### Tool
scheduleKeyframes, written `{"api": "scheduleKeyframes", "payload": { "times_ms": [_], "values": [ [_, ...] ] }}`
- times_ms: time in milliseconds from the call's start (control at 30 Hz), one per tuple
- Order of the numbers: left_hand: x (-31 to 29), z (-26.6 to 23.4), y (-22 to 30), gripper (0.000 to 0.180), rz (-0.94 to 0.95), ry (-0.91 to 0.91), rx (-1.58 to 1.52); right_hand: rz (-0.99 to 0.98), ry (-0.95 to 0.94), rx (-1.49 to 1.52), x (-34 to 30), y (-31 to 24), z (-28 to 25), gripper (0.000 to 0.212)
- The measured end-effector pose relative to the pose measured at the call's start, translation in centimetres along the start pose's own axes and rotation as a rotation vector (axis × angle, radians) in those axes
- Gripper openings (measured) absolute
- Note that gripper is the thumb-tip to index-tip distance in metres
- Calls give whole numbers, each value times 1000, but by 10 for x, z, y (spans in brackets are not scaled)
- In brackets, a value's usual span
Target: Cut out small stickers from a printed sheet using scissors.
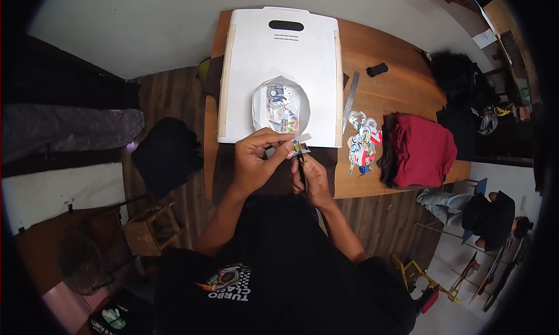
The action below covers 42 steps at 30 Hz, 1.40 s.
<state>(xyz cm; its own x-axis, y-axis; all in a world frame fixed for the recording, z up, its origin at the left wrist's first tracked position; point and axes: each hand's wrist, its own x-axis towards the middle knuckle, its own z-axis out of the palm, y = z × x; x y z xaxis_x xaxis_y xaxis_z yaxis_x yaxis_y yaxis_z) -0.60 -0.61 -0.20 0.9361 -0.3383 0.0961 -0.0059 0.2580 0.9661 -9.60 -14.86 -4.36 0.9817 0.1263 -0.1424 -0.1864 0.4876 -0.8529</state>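
Observation:
My left hand (256, 157) pinches a small colourful printed sticker piece (296, 149) between thumb and fingers. My right hand (312, 176) is wrapped around black-handled scissors (301, 162), whose upper end meets the sticker's lower edge. Both hands are close together at the near edge of a white board (244, 61) with a dark slot handle. On the board, just beyond my hands, rests a round white paper-like bowl (307, 105) with printed scraps (282, 105) inside.
Right of the board, the wooden table (390, 49) bears a metal ruler (351, 96), a pile of cut-out stickers (362, 145), a small black item (377, 70) and folded red cloth (420, 151). A wooden stool (152, 229) stands at the left. A seated person (489, 218) is at the right.

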Motion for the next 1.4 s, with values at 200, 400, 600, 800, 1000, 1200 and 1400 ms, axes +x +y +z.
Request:
{"api": "scheduleKeyframes", "payload": {
  "times_ms": [200,400,600,800,1000,1200,1400],
  "values": [
    [-1,2,-3,21,10,11,-39,-3,27,5,3,-5,6,42],
    [-1,3,-2,21,14,9,-52,-8,42,68,2,1,5,42],
    [-1,2,-4,22,26,14,-31,-25,32,71,2,-1,9,41],
    [-1,1,-1,21,17,21,-16,-24,34,70,3,0,8,41],
    [1,-1,1,20,37,5,1,-35,10,110,3,-4,3,34],
    [2,-4,4,21,20,-26,35,0,0,49,3,-8,-1,34],
    [3,-7,5,20,40,-61,77,49,-2,72,1,-1,-7,35]
  ]
}}
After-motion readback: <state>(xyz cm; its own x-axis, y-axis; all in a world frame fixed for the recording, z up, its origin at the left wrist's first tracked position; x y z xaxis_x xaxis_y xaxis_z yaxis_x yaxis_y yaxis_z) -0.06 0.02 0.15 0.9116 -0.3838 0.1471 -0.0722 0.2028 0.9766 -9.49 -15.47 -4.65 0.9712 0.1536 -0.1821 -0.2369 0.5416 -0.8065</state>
